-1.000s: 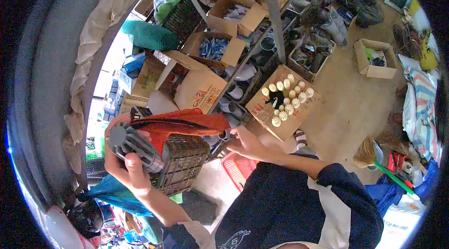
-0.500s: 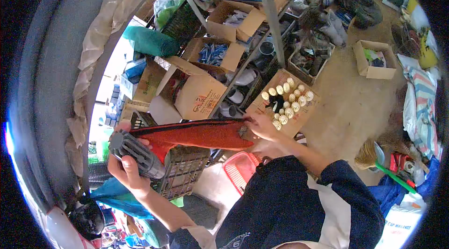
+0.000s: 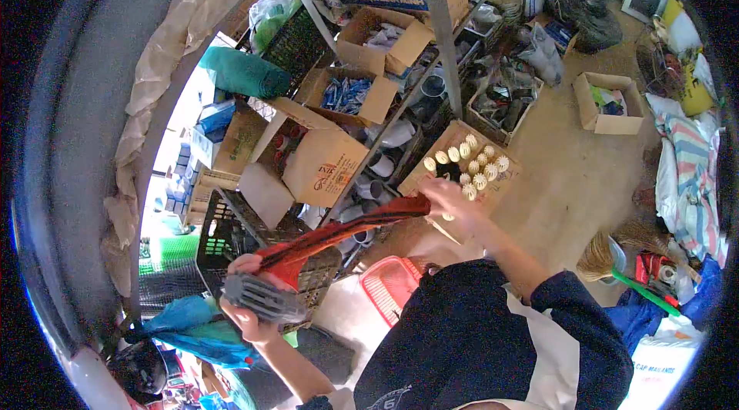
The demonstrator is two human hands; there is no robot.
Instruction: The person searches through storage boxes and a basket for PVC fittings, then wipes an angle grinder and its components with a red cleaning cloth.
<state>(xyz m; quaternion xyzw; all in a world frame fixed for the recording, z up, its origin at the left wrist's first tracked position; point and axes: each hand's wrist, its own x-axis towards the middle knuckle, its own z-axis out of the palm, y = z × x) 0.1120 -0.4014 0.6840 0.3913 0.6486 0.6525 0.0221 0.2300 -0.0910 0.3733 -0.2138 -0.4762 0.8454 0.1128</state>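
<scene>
My left hand [image 3: 248,321] grips a grey ribbed plastic cylinder [image 3: 265,298], its thumb and fingers wrapped round the end. One end of a red cloth with a dark edge [image 3: 350,231] reaches that hand's fingers; whether they pinch it too is partly hidden. The cloth stretches across to my right hand [image 3: 449,200], whose closed fingers hold its other end. Just beyond the right hand, several cream-coloured fluted pieces [image 3: 479,180] and a black item [image 3: 448,172] sit on a cardboard box [image 3: 493,206].
Below the cloth are a black crate [image 3: 212,244] and a red plastic basket [image 3: 390,287]. Shelves ahead hold open cartons [image 3: 327,167] and a green roll [image 3: 245,71]. On the floor at right stand a small carton [image 3: 616,123] and a broom [image 3: 596,256].
My left hand has moved down and right, turning the grey cylinder more level. My right hand has risen slightly to the right, and the cloth now slants and looks narrower, bunched.
</scene>
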